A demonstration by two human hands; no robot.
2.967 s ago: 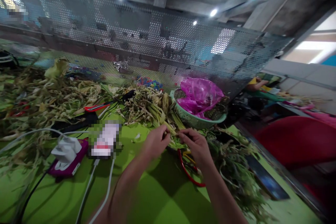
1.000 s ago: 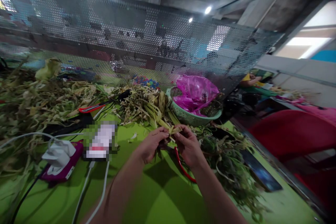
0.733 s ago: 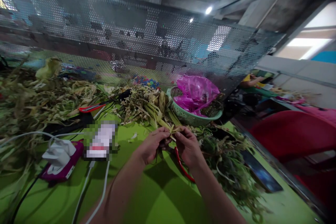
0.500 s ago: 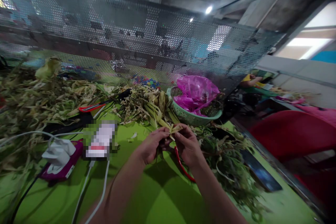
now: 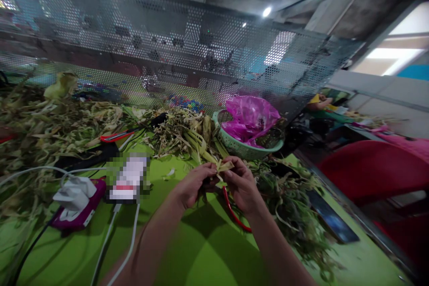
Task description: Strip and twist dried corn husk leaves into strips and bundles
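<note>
Pale yellow strips of dried husk (image 5: 224, 166) cross one another between my two hands over the green table. My left hand (image 5: 197, 183) closes its fingertips on the strips from the left. From the right, my right hand (image 5: 241, 183) pinches them between thumb and fingers. A longer pale leaf (image 5: 201, 147) runs up from the strips toward the pile behind; where it begins is hard to make out. A red curved handle or loop (image 5: 234, 216) lies below my right hand, partly covered by it.
A green basket (image 5: 234, 147) holds a pink plastic bag (image 5: 251, 116). Dried leaves (image 5: 67, 134) heap at left, greener stalks (image 5: 295, 205) at right. A blurred-out phone (image 5: 129, 178) with cables, a purple power strip (image 5: 78, 205) and a dark flat device (image 5: 331, 216) lie around. A person's arm (image 5: 320, 105) shows far right.
The hands keep nearly the same place and grip. The short husk end by my right fingers has shifted and turned slightly. Nothing was let go.
</note>
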